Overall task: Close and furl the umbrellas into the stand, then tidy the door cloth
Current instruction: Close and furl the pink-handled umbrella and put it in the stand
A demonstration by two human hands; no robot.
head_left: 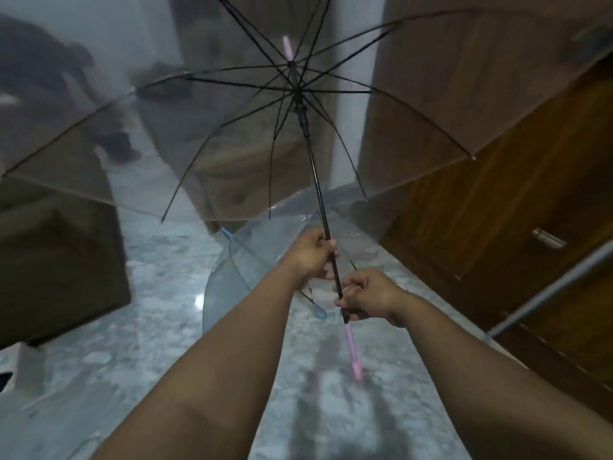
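Both the left hand (313, 252) and right hand (366, 295) clench the open umbrella's (232, 134) thin, stiff shaft, the surest hold given its light, unwieldy, flimsy canopy.

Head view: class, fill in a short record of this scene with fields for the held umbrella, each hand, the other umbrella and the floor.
held umbrella: clear canopy fully open, black ribs, pink handle
left hand: grips the black shaft, higher up
right hand: grips the shaft lower, just above the pink handle
other umbrella: clear with blue trim, open, lying on the floor beyond the hands
floor: grey marbled tiles
stand: not seen
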